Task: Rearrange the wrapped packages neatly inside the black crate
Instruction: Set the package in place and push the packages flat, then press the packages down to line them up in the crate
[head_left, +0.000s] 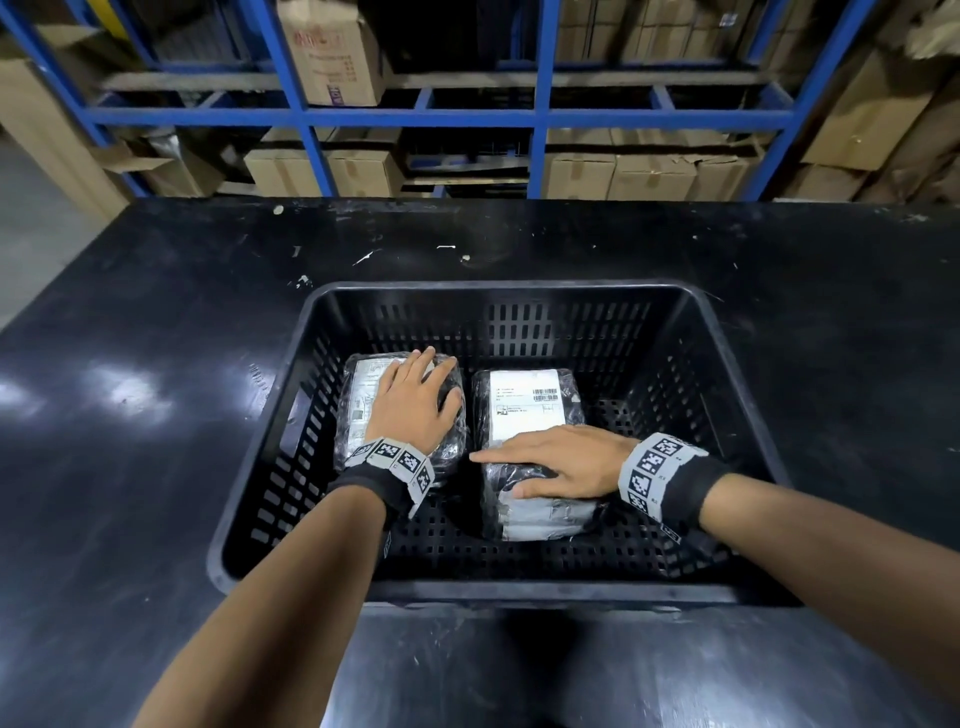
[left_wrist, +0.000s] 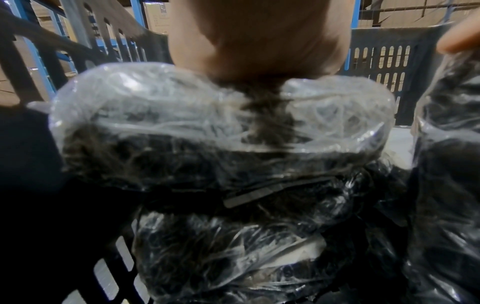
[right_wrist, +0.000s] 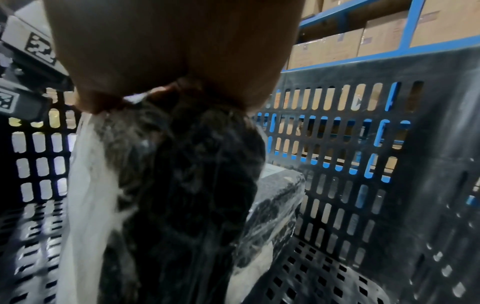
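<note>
A black slotted crate (head_left: 498, 289) stands on the black table and holds plastic-wrapped dark packages in two side-by-side piles. My left hand (head_left: 415, 397) lies flat, fingers spread, on the left package (head_left: 358, 400). In the left wrist view this package (left_wrist: 221, 123) sits on top of another one (left_wrist: 221, 257). My right hand (head_left: 553, 460) rests across the near end of the right package (head_left: 524, 405), which has a white label. Its fingers point left and are straight, with the thumb against the near edge. The right wrist view shows the package (right_wrist: 168, 185) under my palm.
The crate's right third (head_left: 665, 441) holds no package, and its perforated floor (right_wrist: 311, 273) shows there. The black table (head_left: 156, 364) surrounds the crate. Blue shelving (head_left: 540, 119) with cardboard boxes stands behind the table.
</note>
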